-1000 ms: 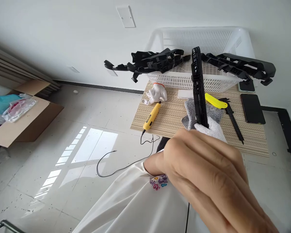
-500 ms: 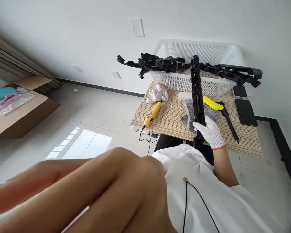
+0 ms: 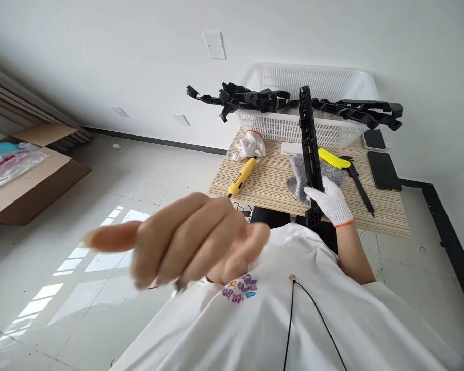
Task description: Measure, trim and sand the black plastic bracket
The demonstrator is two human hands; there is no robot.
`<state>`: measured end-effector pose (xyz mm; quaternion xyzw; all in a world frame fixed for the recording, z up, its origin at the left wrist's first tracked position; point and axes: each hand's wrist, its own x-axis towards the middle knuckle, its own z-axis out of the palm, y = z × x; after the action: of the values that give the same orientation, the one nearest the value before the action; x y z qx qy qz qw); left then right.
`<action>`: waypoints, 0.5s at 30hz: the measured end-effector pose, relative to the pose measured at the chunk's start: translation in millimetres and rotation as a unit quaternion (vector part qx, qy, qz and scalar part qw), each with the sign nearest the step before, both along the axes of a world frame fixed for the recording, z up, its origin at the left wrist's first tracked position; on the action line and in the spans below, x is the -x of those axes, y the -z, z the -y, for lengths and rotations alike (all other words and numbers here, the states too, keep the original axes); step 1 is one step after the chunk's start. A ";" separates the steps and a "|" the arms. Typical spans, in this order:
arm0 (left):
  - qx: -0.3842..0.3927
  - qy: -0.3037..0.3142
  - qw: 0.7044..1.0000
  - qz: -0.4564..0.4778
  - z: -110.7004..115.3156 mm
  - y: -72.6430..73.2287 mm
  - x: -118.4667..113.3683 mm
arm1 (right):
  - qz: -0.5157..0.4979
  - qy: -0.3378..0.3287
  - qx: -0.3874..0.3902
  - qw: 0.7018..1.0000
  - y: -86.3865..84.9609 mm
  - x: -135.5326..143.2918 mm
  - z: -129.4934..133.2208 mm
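My right hand, in a white knit glove with an orange cuff, grips a long black ribbed plastic strip near its lower end. The strip stands nearly upright in view, over a grey cloth. Close to the camera is my bare left hand, slightly blurred, one finger stretched out to the left and the others loosely bent. Nothing shows in it. Beyond it on the table lie a yellow corded tool and an empty white glove.
A white basket at the wall bears several black plastic parts. On the table are a yellow brush, a black caliper and a dark phone. An opened cardboard box stands on the floor at left.
My left hand has drawn back from right before the camera, so its fingers now show. The right hand keeps its hold on the black strip. The view has shifted slightly.
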<state>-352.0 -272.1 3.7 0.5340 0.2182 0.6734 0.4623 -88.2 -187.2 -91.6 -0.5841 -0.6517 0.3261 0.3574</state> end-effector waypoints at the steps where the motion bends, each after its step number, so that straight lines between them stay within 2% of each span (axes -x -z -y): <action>1: -0.040 0.002 0.999 0.029 -4.6 1.5 3.7 | -0.001 -0.002 -0.002 1.000 0.5 0.0 -0.3; 3: -0.094 0.008 0.994 0.048 -15.7 4.4 6.9 | -0.007 -0.006 -0.002 1.000 1.2 0.0 -0.5; 4: -0.094 0.009 0.995 0.036 -21.7 6.2 5.8 | -0.008 -0.006 -0.003 1.000 1.3 0.0 -0.6; 8: -0.017 0.016 0.998 -0.059 -47.1 23.8 -15.3 | 0.020 0.007 0.000 1.000 1.6 0.5 -1.1; 10: 0.031 0.016 0.990 -0.135 -60.3 42.8 -30.2 | 0.038 0.012 0.009 0.999 2.4 1.5 -2.0; 12: 0.072 0.001 0.969 -0.238 -72.1 67.4 -44.7 | 0.037 0.015 0.005 0.999 4.4 3.1 -3.4; 15: 0.084 0.019 0.933 -0.349 -83.8 103.3 -63.9 | 0.005 0.024 -0.043 0.999 9.6 6.3 -6.2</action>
<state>-288.1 -188.3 -99.6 0.6982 0.4116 0.4154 0.4130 -94.5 -181.0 -101.2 -0.5854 -0.6528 0.2863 0.3861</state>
